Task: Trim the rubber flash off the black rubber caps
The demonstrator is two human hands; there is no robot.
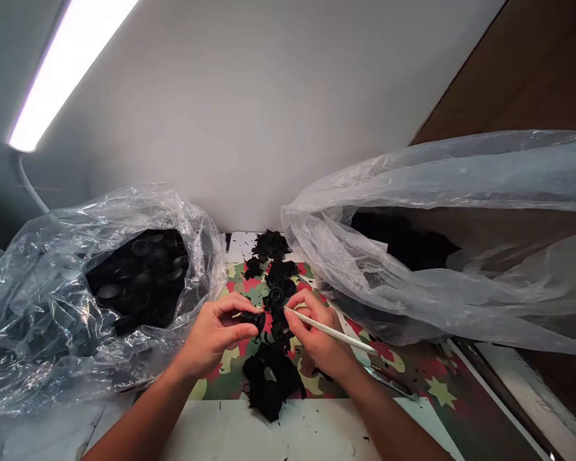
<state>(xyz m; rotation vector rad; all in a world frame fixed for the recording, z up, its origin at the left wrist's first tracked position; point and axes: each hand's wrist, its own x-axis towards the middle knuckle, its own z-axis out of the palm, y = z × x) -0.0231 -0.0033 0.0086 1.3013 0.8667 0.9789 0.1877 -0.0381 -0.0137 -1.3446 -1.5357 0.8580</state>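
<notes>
"What can you count from where we stand?"
"One left hand and one right hand, so two."
"What else comes in twos?"
"One left plastic bag, one right plastic bag."
"Anything single?"
"One lamp, one white stick."
"And the black parts?"
"Many; they overlap too much to count."

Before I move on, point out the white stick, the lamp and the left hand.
White stick (332, 331): head view, middle of its shaft.
Lamp (70, 73): head view, its lit panel.
Left hand (214, 330): head view, its back.
</notes>
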